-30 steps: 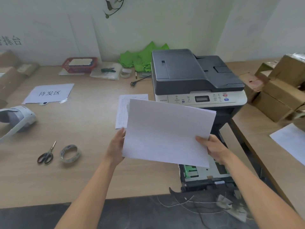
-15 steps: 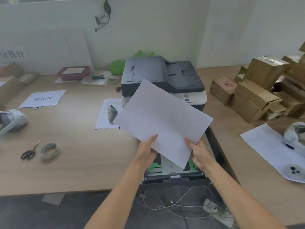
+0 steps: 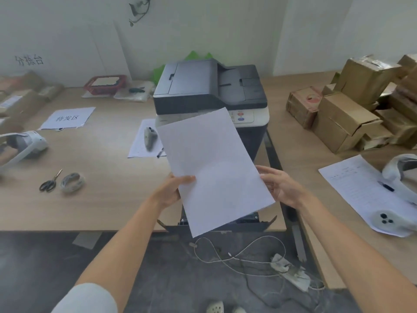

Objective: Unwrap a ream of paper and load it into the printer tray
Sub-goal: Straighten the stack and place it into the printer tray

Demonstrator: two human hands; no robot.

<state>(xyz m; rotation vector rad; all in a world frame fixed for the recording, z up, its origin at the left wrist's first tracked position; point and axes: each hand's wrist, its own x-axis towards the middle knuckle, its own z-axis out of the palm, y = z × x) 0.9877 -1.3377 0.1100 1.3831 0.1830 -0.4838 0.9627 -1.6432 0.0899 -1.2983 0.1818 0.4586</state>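
A stack of white paper point(image 3: 212, 168) hangs in the air in front of the grey printer point(image 3: 209, 86), its long side pointing away from me. My left hand point(image 3: 173, 188) grips the paper's left edge, thumb on top. My right hand point(image 3: 279, 186) is at the paper's right edge with fingers spread, touching it at most lightly. The pulled-out printer tray point(image 3: 255, 223) lies under the paper, mostly hidden by it.
Scissors point(image 3: 50, 181) and a tape roll point(image 3: 72, 182) lie on the left table, with a headset point(image 3: 22, 145), a printed sheet point(image 3: 140, 143) and a controller point(image 3: 150, 136). Cardboard boxes point(image 3: 352, 114) and another headset point(image 3: 404, 175) occupy the right table. Cables and a power strip point(image 3: 291, 274) lie on the floor.
The paper has turned from landscape to lengthwise and come lower over the tray. My right hand has opened at its edge. The view has shifted to centre on the printer.
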